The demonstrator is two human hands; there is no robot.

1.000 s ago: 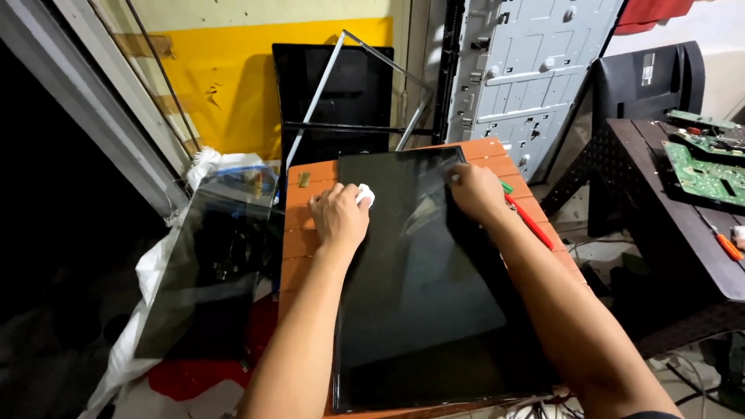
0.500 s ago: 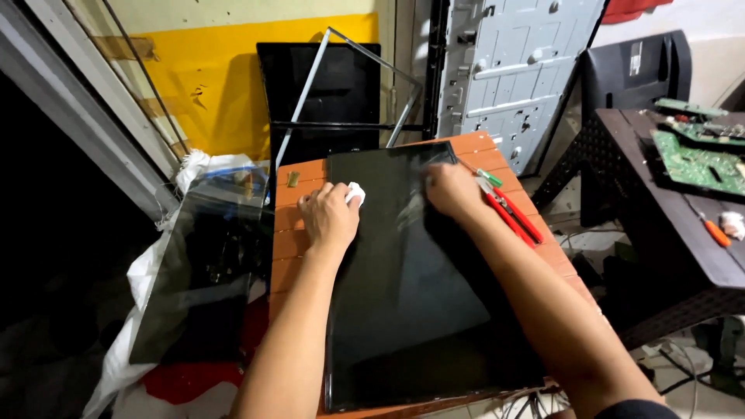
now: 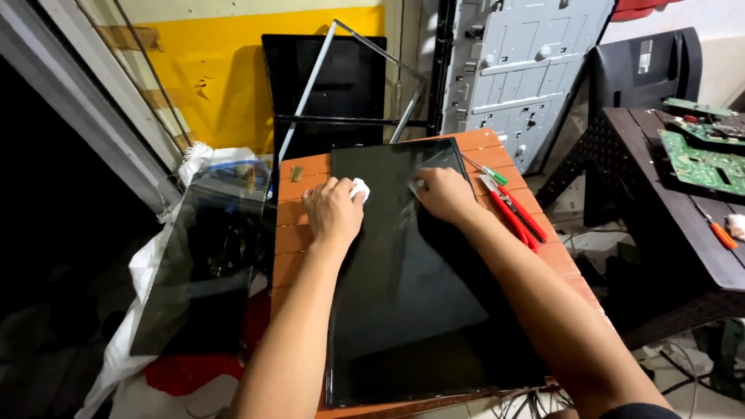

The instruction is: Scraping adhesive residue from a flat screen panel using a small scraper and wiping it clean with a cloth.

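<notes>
Grip first: our left hand is curled shut on a small white cloth, whose corner pokes out at its 1 o'clock side, and it presses that wad onto the black screen panel. Our right hand lies spread and flat on the same panel, fingers apart and holding nothing, palm down on the glass close to the panel's 12 o'clock edge. Both hands sit near each other but apart, with a strip of shiny glass between them.

That panel lies flat on an orange slatted desk and covers most of it, leaving bare slats at 9 o'clock and at 3 o'clock. On the bare slats at 3 o'clock of our right hand lie red-handled pliers and a green-handled screwdriver, just beside the panel's edge.

At 9 o'clock of the desk a second dark glass sheet leans over a white sack. At 12 o'clock another black screen stands upright against a yellow wall, and a grey metal back plate stands at 1 o'clock. At 3 o'clock a dark side table carries a green circuit board and an orange-handled tool. We can make out no label or package clearly.
</notes>
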